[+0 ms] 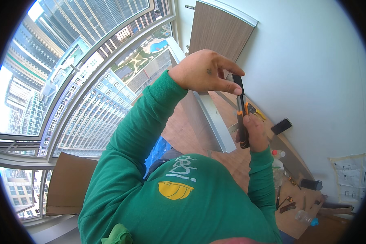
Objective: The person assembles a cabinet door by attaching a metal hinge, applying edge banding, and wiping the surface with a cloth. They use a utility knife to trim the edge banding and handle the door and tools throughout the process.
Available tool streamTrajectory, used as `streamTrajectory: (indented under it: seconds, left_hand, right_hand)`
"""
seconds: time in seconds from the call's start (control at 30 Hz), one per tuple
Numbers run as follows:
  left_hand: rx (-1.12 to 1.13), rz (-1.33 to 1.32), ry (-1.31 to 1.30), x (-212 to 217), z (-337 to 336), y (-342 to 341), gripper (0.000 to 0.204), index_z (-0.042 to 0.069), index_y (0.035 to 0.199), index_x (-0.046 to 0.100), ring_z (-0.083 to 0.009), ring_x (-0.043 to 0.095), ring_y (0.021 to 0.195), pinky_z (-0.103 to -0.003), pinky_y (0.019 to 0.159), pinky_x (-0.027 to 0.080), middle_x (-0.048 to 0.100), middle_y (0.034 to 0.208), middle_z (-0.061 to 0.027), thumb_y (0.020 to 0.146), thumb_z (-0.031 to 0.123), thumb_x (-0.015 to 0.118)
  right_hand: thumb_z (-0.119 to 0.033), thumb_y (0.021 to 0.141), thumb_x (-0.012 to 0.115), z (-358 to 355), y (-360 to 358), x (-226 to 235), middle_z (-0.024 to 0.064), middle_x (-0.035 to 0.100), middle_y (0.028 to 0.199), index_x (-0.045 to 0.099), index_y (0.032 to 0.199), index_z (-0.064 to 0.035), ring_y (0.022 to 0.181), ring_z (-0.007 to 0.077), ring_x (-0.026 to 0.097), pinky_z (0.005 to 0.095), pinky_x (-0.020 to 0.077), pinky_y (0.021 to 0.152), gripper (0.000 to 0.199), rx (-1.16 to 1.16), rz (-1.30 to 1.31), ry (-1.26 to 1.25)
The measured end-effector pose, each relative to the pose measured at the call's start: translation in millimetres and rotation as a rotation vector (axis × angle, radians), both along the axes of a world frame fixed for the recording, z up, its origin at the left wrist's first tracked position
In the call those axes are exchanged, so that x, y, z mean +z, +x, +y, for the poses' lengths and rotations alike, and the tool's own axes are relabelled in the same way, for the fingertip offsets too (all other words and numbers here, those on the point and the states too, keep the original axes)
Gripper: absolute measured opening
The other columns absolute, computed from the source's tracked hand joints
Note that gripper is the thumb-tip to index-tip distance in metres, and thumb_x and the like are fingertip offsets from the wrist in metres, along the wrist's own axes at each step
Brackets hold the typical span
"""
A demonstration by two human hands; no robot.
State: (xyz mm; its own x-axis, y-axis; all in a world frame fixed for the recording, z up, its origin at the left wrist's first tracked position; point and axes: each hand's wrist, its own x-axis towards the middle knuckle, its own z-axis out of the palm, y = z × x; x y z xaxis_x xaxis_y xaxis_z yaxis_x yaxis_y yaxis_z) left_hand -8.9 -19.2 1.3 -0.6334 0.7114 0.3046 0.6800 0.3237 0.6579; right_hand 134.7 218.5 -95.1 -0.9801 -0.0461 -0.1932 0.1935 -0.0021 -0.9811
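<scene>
White wall behind; utility knife (242, 118) upright, blade up; right hand (256, 134) grips handle, left hand (203, 72) pinches blade tip.

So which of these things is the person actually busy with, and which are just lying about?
In use:
- utility knife, held in the right hand
- its blade end, pinched by the left hand

Lying about:
- plastic bottle on the floor
- black flat block
- cardboard sheet by the window
- paper drawings on the wall
- small tools on the floor

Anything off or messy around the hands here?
Nothing damaged or spilled that I can see. Right hand grips an orange-black utility knife; left hand pinches its top. Tools and plastic bottles lie scattered on the floor along the wall.
</scene>
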Motion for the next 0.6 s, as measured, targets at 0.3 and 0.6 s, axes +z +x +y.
streamTrajectory:
  seconds: [0.3, 0.6]
  left_hand:
    - [-0.011, -0.029, -0.055, 5, 0, 1, 0.041, 0.006, 0.088, 0.078, -0.0193, 0.066, 0.067, -0.032, 0.061, 0.051, 0.070, 0.073, -0.0066, 0.083, 0.046, 0.082]
    - [0.009, -0.022, -0.116, 10, -3, 6, 0.026, 0.004, 0.085, 0.076, -0.0156, 0.059, 0.060, -0.031, 0.057, 0.045, 0.067, 0.068, -0.0054, 0.090, 0.029, 0.077]
  right_hand:
    - [-0.051, 0.099, 0.064, -2, 4, 13, 0.0000, 0.055, 0.067, 0.065, 0.092, -0.0030, 0.055, 0.0088, 0.057, 0.0247, 0.0419, 0.049, 0.049, -0.010, -0.015, 0.190]
    - [-0.051, 0.099, 0.064, -4, 6, 6, -0.0002, 0.055, 0.068, 0.065, 0.095, -0.0015, 0.055, 0.0089, 0.057, 0.0255, 0.0431, 0.049, 0.050, -0.035, 0.045, 0.203]
